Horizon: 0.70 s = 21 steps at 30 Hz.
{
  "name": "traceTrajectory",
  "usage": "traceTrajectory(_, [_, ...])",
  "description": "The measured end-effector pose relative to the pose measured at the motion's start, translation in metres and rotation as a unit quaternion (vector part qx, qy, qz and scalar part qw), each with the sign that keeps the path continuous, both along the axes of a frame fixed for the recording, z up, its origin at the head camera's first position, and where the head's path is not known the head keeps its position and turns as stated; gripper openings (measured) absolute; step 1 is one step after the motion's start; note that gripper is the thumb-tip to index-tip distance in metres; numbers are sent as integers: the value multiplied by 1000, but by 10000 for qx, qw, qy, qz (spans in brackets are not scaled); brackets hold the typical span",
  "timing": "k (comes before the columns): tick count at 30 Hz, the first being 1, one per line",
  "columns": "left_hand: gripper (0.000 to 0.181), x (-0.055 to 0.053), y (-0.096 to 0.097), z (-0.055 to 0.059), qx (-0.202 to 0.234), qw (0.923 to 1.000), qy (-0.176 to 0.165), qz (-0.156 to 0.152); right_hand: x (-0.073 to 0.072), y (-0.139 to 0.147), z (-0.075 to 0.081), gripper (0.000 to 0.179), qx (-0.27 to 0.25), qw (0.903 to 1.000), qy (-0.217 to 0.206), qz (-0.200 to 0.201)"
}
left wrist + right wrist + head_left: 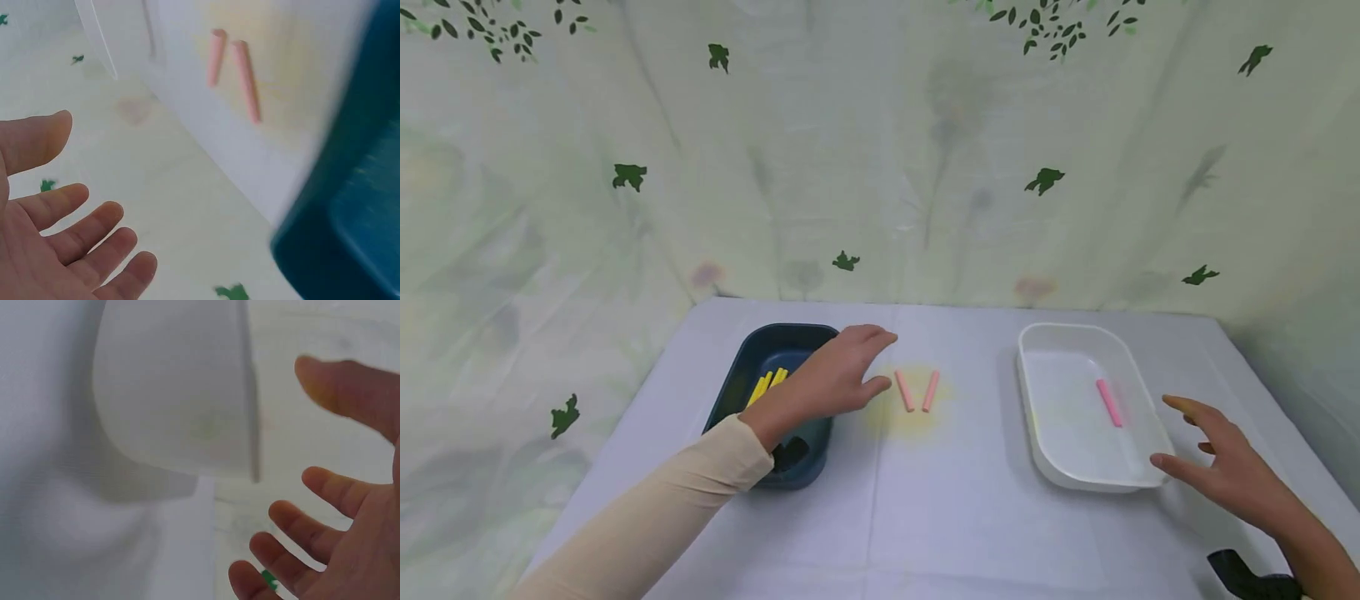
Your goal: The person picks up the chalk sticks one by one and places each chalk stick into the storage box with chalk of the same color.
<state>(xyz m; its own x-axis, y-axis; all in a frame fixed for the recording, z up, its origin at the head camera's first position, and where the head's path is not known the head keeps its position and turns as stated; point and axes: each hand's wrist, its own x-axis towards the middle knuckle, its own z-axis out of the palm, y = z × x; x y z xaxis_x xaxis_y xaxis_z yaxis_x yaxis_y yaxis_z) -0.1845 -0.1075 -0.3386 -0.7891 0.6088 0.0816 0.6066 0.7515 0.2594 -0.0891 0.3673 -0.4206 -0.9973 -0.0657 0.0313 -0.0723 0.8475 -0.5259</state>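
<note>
My left hand [841,372] hovers over the right side of a dark blue tray [730,390], fingers extended and nothing between them. Several yellow chalk sticks [764,385] lie in that tray, partly hidden by the forearm. Just right of the hand, two pale pink chalk sticks [903,391] lie apart on the cloth, slanting toward each other at their near ends. My right hand [1225,458] is at the near right corner of a white tray [1051,467], fingers spread and holding nothing. Inside the white tray lies one bright pink chalk stick [1108,403].
A white cloth covers the table [940,517], with a yellowish dust stain [880,425] around the pale pink sticks. Behind it hangs a pale curtain [895,167] with leaf prints. A black strap [1255,577] is on the right wrist.
</note>
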Motion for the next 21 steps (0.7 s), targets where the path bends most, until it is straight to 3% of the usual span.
traceTrajectory(3, [55, -6, 18, -2, -166, 9996, -76, -222, -2, 2, -7, 90, -232, 9987, -452, 49])
traceTrajectory(8, [51, -17, 36, -11, -338, 9973, -565, -338, 1, 5, -15, 92, -702, 9903, -1186, 183])
traceTrajectory(15, [53, -34, 50, -24, -318, 9947, -969, -116, 0, 7, -21, 95, -837, 9881, -1237, 364])
traceTrajectory(21, [56, -50, 52, -28, -394, 9899, -1359, -12, -2, 9, -19, 99, -804, 9865, -1350, 459])
